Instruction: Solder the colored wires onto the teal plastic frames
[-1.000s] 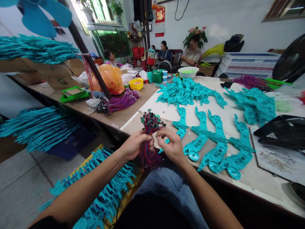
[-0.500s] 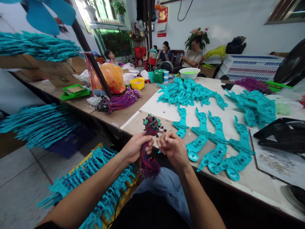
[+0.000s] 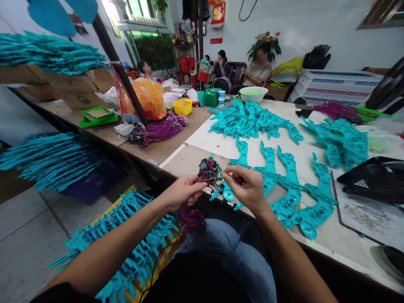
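My left hand (image 3: pixel 188 190) is closed around a bundle of thin red and purple wires (image 3: pixel 193 219), whose loose ends hang down over my lap. Small black and green connector ends (image 3: pixel 208 168) crowd the top of the bundle, above my fingers. From my left fingers a thin pale strand (image 3: pixel 211 180) stretches across to my right hand (image 3: pixel 241 183), whose thumb and fingertips pinch beside a small green piece. What exactly the right fingertips hold is partly hidden. Several turquoise plastic pieces (image 3: pixel 287 185) lie on the table just beyond my right hand.
More turquoise pieces (image 3: pixel 249 120) are heaped farther back. On the left lies another wire bundle (image 3: pixel 162 132) near a yellow bowl (image 3: pixel 183 107). A yellow crate (image 3: pixel 137 294) full of turquoise parts stands below, left of my legs. A black fan-like object (image 3: pixel 372 179) sits at right.
My right hand has shifted right and slightly up, its fingertips now pinching beside the connector ends. The top of the bundle has tilted right, and a thin strand is stretched between my hands.
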A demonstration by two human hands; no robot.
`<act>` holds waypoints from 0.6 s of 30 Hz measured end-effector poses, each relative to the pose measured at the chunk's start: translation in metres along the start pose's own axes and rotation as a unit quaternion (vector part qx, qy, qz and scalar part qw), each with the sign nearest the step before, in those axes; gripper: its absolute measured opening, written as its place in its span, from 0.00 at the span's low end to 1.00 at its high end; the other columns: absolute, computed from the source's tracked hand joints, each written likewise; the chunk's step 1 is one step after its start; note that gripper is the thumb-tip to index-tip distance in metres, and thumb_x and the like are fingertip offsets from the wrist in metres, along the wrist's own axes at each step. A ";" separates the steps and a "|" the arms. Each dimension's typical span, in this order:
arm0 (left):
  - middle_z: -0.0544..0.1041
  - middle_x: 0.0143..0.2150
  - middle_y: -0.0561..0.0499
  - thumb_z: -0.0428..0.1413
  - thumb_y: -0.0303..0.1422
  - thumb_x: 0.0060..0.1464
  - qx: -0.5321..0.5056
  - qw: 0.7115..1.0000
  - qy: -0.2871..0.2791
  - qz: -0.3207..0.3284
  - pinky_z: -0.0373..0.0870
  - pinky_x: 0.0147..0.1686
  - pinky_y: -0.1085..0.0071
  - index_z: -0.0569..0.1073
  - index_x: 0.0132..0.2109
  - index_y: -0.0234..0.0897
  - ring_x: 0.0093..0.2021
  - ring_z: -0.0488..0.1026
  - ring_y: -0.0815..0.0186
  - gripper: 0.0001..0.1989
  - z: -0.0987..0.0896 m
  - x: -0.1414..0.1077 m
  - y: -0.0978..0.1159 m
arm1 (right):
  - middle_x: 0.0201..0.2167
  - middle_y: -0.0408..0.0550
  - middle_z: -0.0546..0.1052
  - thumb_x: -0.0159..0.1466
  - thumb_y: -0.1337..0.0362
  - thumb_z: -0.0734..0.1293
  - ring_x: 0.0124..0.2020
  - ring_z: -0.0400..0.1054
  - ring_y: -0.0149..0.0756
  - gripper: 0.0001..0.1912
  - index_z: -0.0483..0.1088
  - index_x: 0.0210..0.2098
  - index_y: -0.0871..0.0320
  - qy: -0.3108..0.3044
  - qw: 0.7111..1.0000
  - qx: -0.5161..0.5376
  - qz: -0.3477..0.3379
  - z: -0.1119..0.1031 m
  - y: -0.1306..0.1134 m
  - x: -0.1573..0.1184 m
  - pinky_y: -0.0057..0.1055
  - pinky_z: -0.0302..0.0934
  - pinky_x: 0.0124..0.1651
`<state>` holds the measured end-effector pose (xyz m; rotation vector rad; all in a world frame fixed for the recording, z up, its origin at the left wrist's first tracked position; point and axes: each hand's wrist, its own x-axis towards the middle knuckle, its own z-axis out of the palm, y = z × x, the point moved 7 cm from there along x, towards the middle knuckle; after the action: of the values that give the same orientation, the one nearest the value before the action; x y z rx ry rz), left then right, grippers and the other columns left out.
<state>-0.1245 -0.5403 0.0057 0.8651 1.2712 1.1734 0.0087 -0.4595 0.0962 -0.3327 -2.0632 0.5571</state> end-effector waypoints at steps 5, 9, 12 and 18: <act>0.72 0.28 0.50 0.50 0.37 0.57 0.381 0.920 0.064 0.063 0.60 0.25 0.72 0.70 0.38 0.34 0.29 0.71 0.63 0.10 -0.004 0.014 0.012 | 0.16 0.39 0.65 0.59 0.52 0.67 0.19 0.56 0.27 0.14 0.72 0.30 0.58 -0.110 0.984 -0.130 0.058 0.027 0.003 0.020 0.27 0.47 0.26; 0.78 0.39 0.37 0.46 0.34 0.59 0.631 0.769 0.079 0.064 0.68 0.36 0.61 0.70 0.47 0.32 0.40 0.76 0.49 0.15 0.002 0.019 0.014 | 0.22 0.44 0.73 0.58 0.49 0.67 0.26 0.65 0.33 0.16 0.73 0.28 0.57 -0.179 0.954 -0.197 0.138 0.046 0.028 0.029 0.27 0.50 0.29; 0.78 0.40 0.34 0.41 0.31 0.61 0.718 0.691 0.066 0.061 0.69 0.36 0.57 0.69 0.49 0.30 0.39 0.77 0.46 0.17 0.004 0.020 0.013 | 0.24 0.46 0.75 0.57 0.48 0.67 0.29 0.68 0.35 0.17 0.75 0.29 0.56 -0.190 0.944 -0.173 0.208 0.053 0.049 0.032 0.28 0.53 0.31; 0.78 0.42 0.36 0.45 0.33 0.60 0.701 0.705 0.004 0.108 0.70 0.39 0.58 0.68 0.49 0.30 0.41 0.77 0.48 0.15 -0.003 0.017 0.015 | 0.19 0.45 0.73 0.55 0.48 0.68 0.26 0.66 0.34 0.19 0.78 0.31 0.58 -0.205 0.941 -0.123 0.238 0.057 0.063 0.030 0.28 0.54 0.30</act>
<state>-0.1316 -0.5211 0.0153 2.1271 2.0692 0.1051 -0.0545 -0.4069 0.0602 -0.9499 -2.4741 0.7012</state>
